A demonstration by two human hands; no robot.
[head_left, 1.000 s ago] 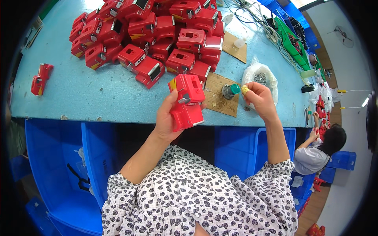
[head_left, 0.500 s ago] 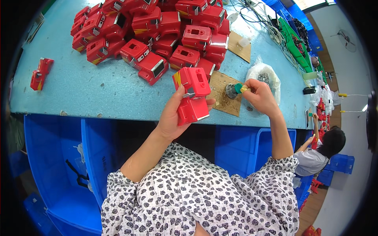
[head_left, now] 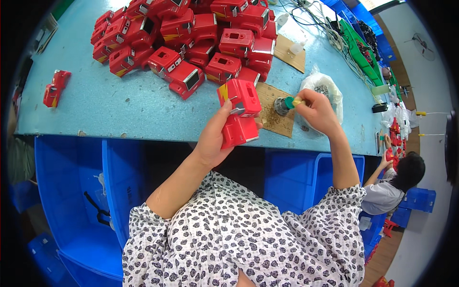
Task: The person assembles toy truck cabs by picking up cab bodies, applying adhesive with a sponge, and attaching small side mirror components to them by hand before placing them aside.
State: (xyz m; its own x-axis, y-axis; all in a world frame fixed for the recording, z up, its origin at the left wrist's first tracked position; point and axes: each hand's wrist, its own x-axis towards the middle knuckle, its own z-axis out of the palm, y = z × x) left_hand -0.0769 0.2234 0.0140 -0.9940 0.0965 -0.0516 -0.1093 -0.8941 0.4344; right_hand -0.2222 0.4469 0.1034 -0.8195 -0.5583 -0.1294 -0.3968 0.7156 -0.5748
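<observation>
Two hands (head_left: 217,138) beyond table edge (head_left: 143,135)

clear bag: a crumpled transparent plastic bag (head_left: 324,91) on the worktop (head_left: 119,110), just beyond the right hand (head_left: 318,112), small dark parts inside.
yellow labels: small yellow stickers on the red housings, one on the piece (head_left: 241,98) in the left hand (head_left: 217,138), others in the heap (head_left: 191,38).
blue crates: open blue plastic bins (head_left: 81,191) below the worktop's near edge.
</observation>
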